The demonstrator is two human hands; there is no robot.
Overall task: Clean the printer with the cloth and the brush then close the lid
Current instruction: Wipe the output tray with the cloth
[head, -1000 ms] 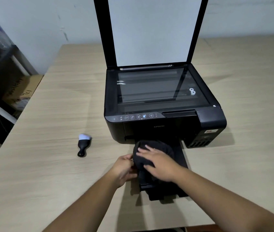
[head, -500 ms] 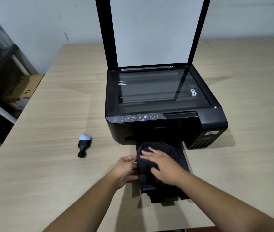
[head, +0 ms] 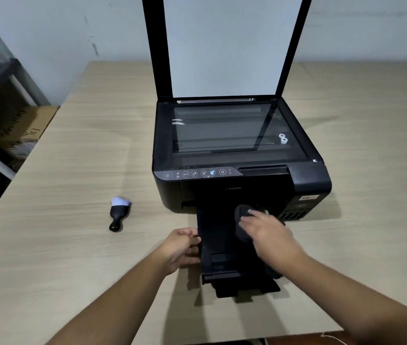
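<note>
Printer (head: 242, 150) on worktop (head: 73, 257), lid (head: 225, 46) raised upright, scanner glass exposed. Output tray (head: 218, 232) extended at front. Left hand (head: 182, 247): fingers curled on the tray's left edge, gripping it. Right hand (head: 269, 235), slightly blurred: fingers laid flat, pressing black cloth (head: 241, 212) onto the tray's right side, close to the printer front. Brush (head: 119, 215) lies on the worktop left of the printer, apart from both hands.

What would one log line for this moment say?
step: wiping tray | right hand: presses cloth on tray | left hand: grips tray edge | brush: lying on table | lid: up
</note>
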